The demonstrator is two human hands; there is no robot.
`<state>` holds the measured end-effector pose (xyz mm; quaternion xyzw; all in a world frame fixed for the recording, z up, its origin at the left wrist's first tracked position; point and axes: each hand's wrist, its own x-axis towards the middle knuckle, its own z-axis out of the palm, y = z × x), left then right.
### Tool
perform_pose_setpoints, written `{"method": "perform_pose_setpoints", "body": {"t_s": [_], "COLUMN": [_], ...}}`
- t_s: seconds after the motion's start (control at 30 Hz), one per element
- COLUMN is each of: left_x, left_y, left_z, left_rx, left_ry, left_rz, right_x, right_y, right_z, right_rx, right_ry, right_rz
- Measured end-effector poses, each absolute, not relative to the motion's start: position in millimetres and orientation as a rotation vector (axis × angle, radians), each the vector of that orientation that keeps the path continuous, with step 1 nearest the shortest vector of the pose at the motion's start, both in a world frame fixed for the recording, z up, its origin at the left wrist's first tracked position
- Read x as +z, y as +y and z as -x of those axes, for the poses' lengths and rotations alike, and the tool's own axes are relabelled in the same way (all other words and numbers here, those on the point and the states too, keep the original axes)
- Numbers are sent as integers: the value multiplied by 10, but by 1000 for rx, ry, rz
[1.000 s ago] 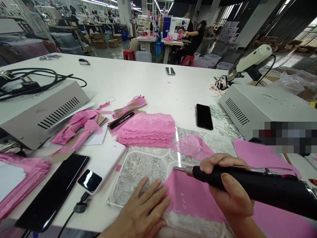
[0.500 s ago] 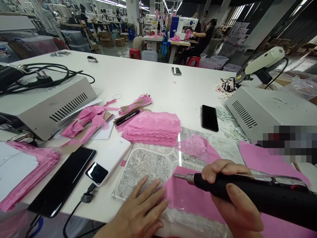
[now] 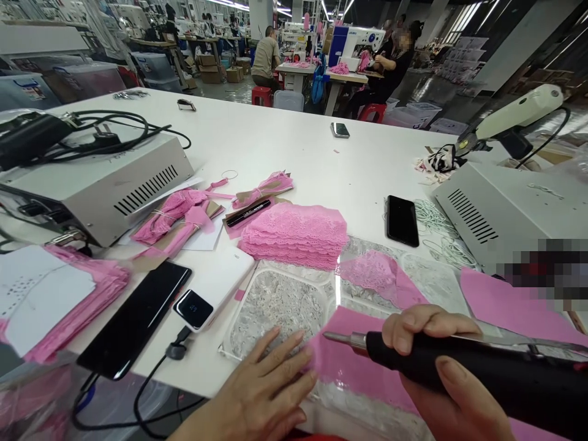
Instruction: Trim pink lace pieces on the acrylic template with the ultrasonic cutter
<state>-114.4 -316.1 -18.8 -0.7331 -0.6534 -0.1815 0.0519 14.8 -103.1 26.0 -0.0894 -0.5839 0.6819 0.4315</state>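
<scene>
My right hand [image 3: 441, 373] is wrapped round a black handheld cutting tool [image 3: 482, 373]; its metal tip points left, just above a pink lace piece [image 3: 353, 361]. That piece lies on a clear scratched cutting plate [image 3: 280, 303] at the table's near edge. My left hand [image 3: 261, 398] lies flat with fingers spread, its fingertips on the pink piece's left edge. A second pink lace piece [image 3: 374, 272] rests farther back on the plate. A stack of pink lace [image 3: 296, 236] stands just beyond the plate.
Grey control boxes stand at left [image 3: 101, 184] and right [image 3: 505, 214]. Nearby lie a black phone [image 3: 403, 220], another phone [image 3: 133, 321], a white power bank [image 3: 215, 288], a marker [image 3: 248, 213], pink bundles [image 3: 169, 220] and a cream tool [image 3: 514, 116]. People sit at sewing tables behind.
The view has shifted, so everything sits lower and to the right. Both hands keep their places on the pink piece; the tool tip stays just above it.
</scene>
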Motion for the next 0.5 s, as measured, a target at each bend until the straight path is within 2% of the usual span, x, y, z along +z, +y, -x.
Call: {"method": "perform_pose_setpoints", "body": {"t_s": [0.5], "left_x": [-171], "left_y": [-3234], "left_z": [1147], "left_rx": [-585], "left_ry": [-1973], "left_rz": [2202], "right_x": [290], "right_y": [-1115], "right_z": [-125], "right_rx": [1738], "right_ry": [-1484], "right_rz": [223]}}
